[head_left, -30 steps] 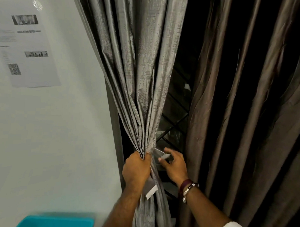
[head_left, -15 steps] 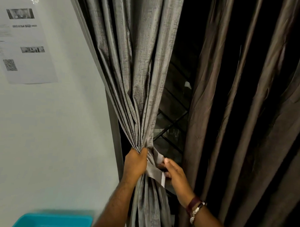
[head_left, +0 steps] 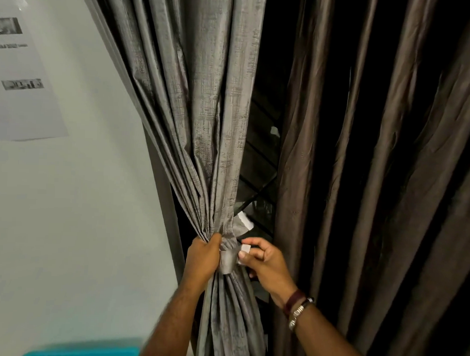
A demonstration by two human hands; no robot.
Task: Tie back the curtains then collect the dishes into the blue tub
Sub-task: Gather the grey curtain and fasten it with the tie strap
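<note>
The left hand (head_left: 203,258) is wrapped in a fist around the gathered grey curtain (head_left: 204,118), fingers closed tight on the bunched folds at the narrowest point of the gather, with the fabric fanning out wide above the grip and hanging in loose pleats below it. Just to the right, the right hand (head_left: 263,261) pinches the end of a grey fabric tieback strap (head_left: 229,260) between thumb and forefinger, the other fingers curled in; the strap runs across the front of the bunch between the two hands, and a second end with a pale patch (head_left: 244,222) sticks out to the right just above the right hand. The right wrist carries a dark band and a metal bracelet (head_left: 298,308). Farther right hangs a darker brown curtain (head_left: 375,169), loose and ungathered, in long vertical folds. Between the two curtains a dark window (head_left: 261,162) shows, crossed by a grille. On the pale wall (head_left: 67,212) at far left a printed paper sheet (head_left: 19,77) is taped up; its text is too blurred to read. The rim of the blue tub (head_left: 84,352) shows at the bottom left edge, near and below the left forearm, well apart from the curtain grip; whether it holds anything cannot be told.
</note>
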